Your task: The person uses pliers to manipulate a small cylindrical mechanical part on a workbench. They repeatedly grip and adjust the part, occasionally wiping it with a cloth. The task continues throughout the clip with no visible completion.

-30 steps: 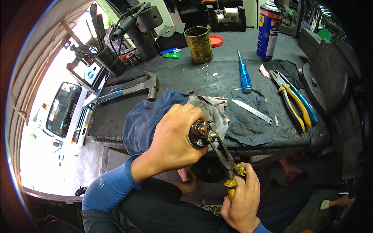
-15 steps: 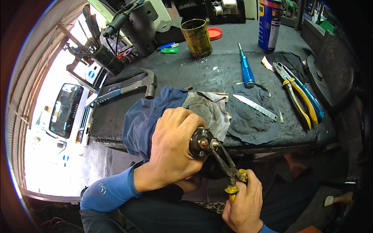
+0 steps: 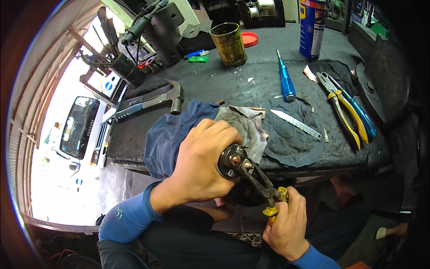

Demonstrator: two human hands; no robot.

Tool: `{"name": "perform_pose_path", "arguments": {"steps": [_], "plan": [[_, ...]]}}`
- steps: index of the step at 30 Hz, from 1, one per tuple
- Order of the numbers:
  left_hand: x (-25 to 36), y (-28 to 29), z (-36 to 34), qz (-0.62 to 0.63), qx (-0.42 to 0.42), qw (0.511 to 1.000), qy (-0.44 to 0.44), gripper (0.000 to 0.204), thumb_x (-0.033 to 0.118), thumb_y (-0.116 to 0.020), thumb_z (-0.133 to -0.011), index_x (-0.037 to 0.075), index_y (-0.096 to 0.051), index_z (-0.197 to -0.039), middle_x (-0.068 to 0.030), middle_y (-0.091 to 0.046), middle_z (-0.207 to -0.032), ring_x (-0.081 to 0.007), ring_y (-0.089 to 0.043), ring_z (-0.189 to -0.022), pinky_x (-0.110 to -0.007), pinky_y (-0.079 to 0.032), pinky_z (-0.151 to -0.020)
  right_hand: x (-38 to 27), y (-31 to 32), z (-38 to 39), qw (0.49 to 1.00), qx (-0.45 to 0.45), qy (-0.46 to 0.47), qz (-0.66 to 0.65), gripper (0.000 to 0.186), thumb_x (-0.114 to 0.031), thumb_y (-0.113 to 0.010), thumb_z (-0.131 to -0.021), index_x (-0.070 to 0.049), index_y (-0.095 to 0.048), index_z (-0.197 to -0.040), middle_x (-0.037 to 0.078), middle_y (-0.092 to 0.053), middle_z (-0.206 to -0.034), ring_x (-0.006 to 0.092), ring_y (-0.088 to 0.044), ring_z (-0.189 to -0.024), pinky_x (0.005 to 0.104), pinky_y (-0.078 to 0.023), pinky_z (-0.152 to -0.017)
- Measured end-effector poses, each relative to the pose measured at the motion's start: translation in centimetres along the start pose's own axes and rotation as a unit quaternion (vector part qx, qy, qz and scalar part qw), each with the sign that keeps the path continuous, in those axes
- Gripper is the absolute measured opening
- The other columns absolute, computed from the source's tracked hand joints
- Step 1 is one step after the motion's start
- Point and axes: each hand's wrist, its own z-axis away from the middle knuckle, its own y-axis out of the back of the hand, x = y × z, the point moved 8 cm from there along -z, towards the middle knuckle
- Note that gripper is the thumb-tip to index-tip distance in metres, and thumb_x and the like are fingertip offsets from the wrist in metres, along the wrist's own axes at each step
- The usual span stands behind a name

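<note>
Nearest to the person, the right hand point(image 3: 286, 226) is closed around the yellow handles of dark pliers point(image 3: 260, 184), whose tips bite on the end of a small round motor part point(image 3: 233, 160); the left hand point(image 3: 204, 163) wraps this part fully, just in front of the bench edge point(image 3: 134, 157); it looks to me heavy, stiff and greasy, so best gripped around the body; behind lie rags point(image 3: 174, 132) and a hammer point(image 3: 154, 102)

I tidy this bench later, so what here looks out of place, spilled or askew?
Mostly working clutter. The blue rag droops over the bench front edge, pale flecks lie scattered near the tin can, and its red lid lies off beside it.
</note>
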Motion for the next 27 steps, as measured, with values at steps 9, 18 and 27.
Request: {"name": "perform_pose_path", "arguments": {"steps": [9,18,27], "plan": [[-0.8,-0.7,-3.0,0.086,-0.201,0.97,-0.111,0.039,0.02,-0.084,-0.068,0.008,-0.07,-0.103,-0.0105,-0.068,-0.099,-0.0374,-0.063,-0.099,-0.046,-0.052,-0.086,2.3,1.4,-1.0,0.985,0.049,0.096,0.135,0.02,-0.008,-0.072,-0.086,0.003,-0.063,-0.1,0.028,-0.058,-0.13,0.0456,-0.061,-0.11,0.0573,-0.051,-0.089],[-0.6,0.1,-0.1,0.02,0.0,0.999,0.043,0.047,0.01,-0.089,-0.062,0.007,-0.067,-0.104,-0.0124,-0.064,-0.098,-0.038,-0.06,-0.095,-0.044,-0.049,-0.087,-1.4,1.3,0.4,0.997,-0.011,-0.051,-0.056,0.054,0.007,-0.069,-0.067,0.008,-0.057,-0.12,0.037,-0.05,-0.145,0.056,-0.056,-0.129,0.0588,-0.046,-0.111],[0.4,0.0,0.9,-0.036,0.024,0.998,0.048,0.044,0.015,-0.088,-0.066,0.01,-0.07,-0.106,-0.0089,-0.064,-0.103,-0.0357,-0.061,-0.099,-0.045,-0.047,-0.087,-2.5,1.9,1.3,0.992,0.025,-0.095,-0.082,0.056,0.001,-0.071,-0.079,0.003,-0.06,-0.134,0.033,-0.053,-0.151,0.0542,-0.055,-0.135,0.0581,-0.043,-0.116]]}}
